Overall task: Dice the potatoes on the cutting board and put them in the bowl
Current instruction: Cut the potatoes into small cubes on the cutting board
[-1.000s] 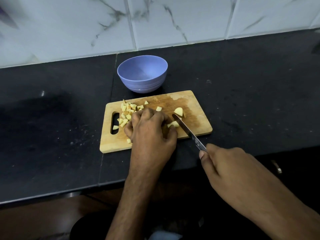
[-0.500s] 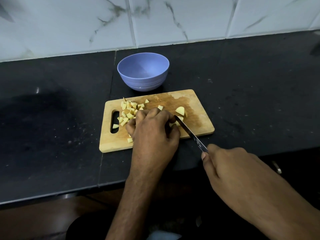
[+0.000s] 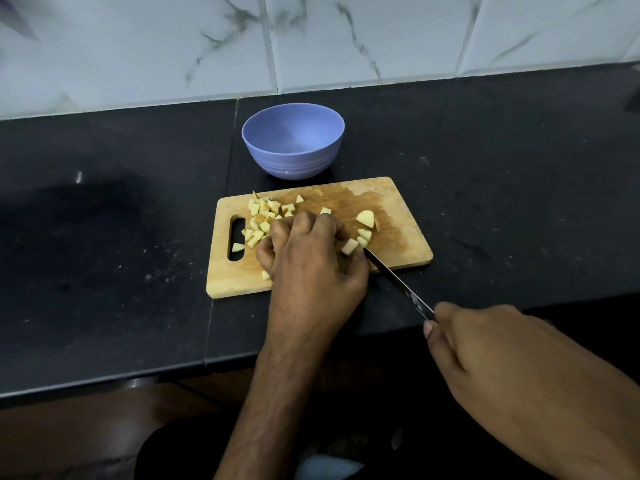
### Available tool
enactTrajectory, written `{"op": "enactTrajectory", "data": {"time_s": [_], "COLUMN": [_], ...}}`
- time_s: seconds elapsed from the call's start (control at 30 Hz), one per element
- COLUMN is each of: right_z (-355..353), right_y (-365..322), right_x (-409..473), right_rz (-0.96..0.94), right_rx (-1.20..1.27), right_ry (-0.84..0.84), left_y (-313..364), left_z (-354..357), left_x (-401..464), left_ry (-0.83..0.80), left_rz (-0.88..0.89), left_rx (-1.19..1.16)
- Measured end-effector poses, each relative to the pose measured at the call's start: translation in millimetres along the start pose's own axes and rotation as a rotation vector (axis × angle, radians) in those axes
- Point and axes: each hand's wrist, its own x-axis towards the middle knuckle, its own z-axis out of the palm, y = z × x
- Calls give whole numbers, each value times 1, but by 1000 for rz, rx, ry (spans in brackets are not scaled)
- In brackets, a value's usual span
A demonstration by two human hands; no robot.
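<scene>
Nearest, at the right, the right hand (image 3: pixel 491 355) grips a knife (image 3: pixel 398 282) with its fingers (image 3: pixel 437 336) curled round the handle, which the hand hides; the dark blade runs up and to the left from the hand, crossing the near edge of the cutting board (image 3: pixel 398 202), with its tip close to a cut potato piece. To the left of it the left hand (image 3: pixel 311 265) lies knuckles-up over the middle of the board, its fingers curled down towards the wood; what they hold or press beneath them cannot be made out. The board is a light wooden rectangle with a slot handle at its left end, lying flat on the dark bench (image 3: pixel 104 271), its right half stained darker and wet-looking. Potato pieces lie only on the board: a heap of small dice (image 3: pixel 263 216) at the left, far side of the left hand, one of them lying in the slot, one stray cube at the hand's near left side, and a few larger chunks (image 3: pixel 365 220) to the right of the knuckles, just beyond the knife tip. Farther off, just past the board's far edge, stands a blue bowl (image 3: pixel 292 157) upright on the bench, with no potato showing inside it. Behind it a white marbled tile wall (image 3: pixel 346 36) rises from the back of the bench.
</scene>
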Motion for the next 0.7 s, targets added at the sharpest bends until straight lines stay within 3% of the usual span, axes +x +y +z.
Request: {"op": "enactTrajectory", "data": {"time_s": [0.7], "right_z": [0], "right_y": [-8], "right_x": [15], "right_rz": [-69], "right_rx": [16], "right_ry": [-9], "left_y": [-5], "left_z": [-8], "left_x": [-2], "left_ry": [-18], "left_rz": [-111], "left_rx": [-104]}}
